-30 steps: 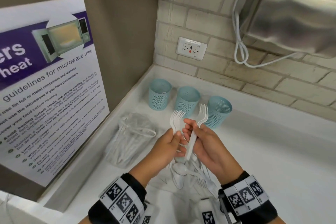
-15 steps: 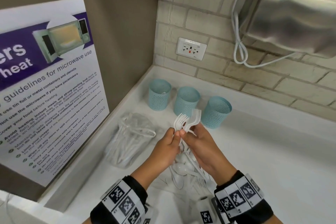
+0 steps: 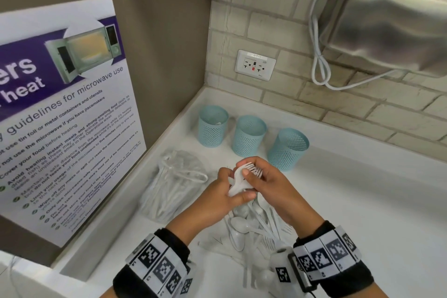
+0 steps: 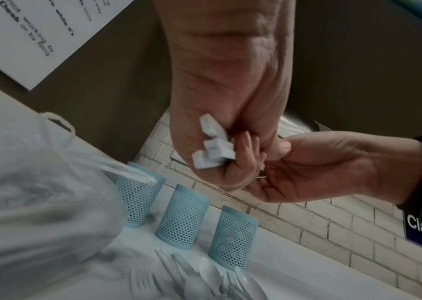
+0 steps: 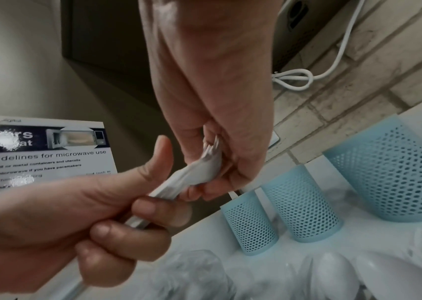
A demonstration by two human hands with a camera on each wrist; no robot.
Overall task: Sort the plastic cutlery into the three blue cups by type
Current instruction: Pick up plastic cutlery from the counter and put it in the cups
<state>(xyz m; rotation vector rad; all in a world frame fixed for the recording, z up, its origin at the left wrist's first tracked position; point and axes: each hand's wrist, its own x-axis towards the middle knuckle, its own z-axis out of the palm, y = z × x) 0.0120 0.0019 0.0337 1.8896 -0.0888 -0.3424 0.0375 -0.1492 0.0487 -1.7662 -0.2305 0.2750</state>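
Observation:
Three blue mesh cups stand in a row near the back wall: left cup [image 3: 212, 129], middle cup [image 3: 249, 136], right cup [image 3: 287, 150]. A white handle pokes out of the left cup [image 5: 249, 223]. Both hands hold a bundle of white plastic forks [image 3: 243, 176] just in front of the cups. My left hand [image 3: 238, 195] grips the handles [image 4: 212, 147]. My right hand [image 3: 249, 172] curls over the tined ends [image 5: 206, 165]. Under the hands lies a loose pile of white spoons and forks [image 3: 251, 225].
A clear plastic bag [image 3: 174, 184] holding more white cutlery lies left of the hands. A microwave guideline sign [image 3: 63, 116] leans on the left wall. A wall socket [image 3: 255, 65], a white cable [image 3: 321, 65] and a steel appliance [image 3: 391, 14] are behind and above.
The upright forks have been brought together into one bundle and tipped over sideways. Both hands dropped lower, and my right hand closed over the tines.

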